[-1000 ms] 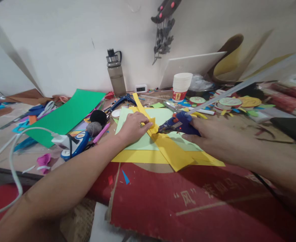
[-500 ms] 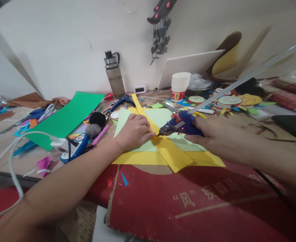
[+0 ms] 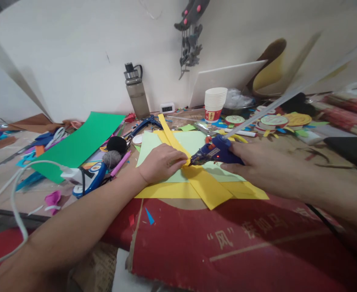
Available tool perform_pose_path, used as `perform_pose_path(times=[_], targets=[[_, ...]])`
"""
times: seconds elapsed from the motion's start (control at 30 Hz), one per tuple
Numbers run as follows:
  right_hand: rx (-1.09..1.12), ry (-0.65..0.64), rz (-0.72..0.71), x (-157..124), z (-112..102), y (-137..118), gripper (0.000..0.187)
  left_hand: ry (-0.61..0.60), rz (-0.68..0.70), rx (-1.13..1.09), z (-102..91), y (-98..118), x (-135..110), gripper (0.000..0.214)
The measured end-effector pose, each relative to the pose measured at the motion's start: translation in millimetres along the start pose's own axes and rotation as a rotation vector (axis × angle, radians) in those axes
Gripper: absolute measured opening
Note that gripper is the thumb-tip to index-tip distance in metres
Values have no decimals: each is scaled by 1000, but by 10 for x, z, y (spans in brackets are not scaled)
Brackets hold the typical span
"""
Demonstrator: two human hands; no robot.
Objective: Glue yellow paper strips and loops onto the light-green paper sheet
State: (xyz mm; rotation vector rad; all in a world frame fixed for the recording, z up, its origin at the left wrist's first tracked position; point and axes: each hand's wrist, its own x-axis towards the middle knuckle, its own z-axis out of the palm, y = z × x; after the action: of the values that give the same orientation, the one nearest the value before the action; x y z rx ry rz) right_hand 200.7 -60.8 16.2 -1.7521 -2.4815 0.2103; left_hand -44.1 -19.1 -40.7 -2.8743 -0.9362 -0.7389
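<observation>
A blue hot glue gun point(image 3: 216, 152) is gripped in my right hand point(image 3: 251, 160), its dark nozzle pointing left at the crossing of yellow paper strips. A long clear glue stick point(image 3: 266, 111) slants up and right from its back. My left hand point(image 3: 163, 162) is closed, thumb and fingers pinching the yellow paper strip point(image 3: 210, 188) close to the nozzle. That strip runs diagonally across a pale green sheet point(image 3: 149, 146), which lies over a wider yellow sheet point(image 3: 166, 190). The exact grip of the left fingertips is partly hidden.
Red cardboard point(image 3: 242, 251) lies under the papers in front. Left are a green sheet point(image 3: 81, 142), a blue plug-in device point(image 3: 90, 178) and its white cable point(image 3: 14, 207). Behind stand a water bottle point(image 3: 137, 95), a small clock point(image 3: 167, 108) and stacked paper cups point(image 3: 214, 105).
The left hand has lifted slightly and its fingers have drawn closer together at the strip. The glue gun stays almost in place at the crossing. The whole view has shifted slightly.
</observation>
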Motion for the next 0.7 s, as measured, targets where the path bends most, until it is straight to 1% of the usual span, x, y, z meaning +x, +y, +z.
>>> perform_pose_path(times=[0.17, 0.27, 0.47, 0.6, 0.7], targets=[[35, 40, -30, -4, 61, -32, 15, 15, -145, -40, -3, -7, 7, 18], [42, 42, -40, 4, 87, -34, 14, 4, -187, -84, -12, -18, 17, 19], [-9, 50, -40, -4, 63, -18, 16, -33, -207, -130, -10, -24, 23, 19], [-31, 44, -46, -8, 41, -10, 16, -59, -161, -170, -8, -18, 31, 19], [-29, 34, -56, -7, 28, -1, 14, -56, -156, -201, -10, -10, 40, 19]])
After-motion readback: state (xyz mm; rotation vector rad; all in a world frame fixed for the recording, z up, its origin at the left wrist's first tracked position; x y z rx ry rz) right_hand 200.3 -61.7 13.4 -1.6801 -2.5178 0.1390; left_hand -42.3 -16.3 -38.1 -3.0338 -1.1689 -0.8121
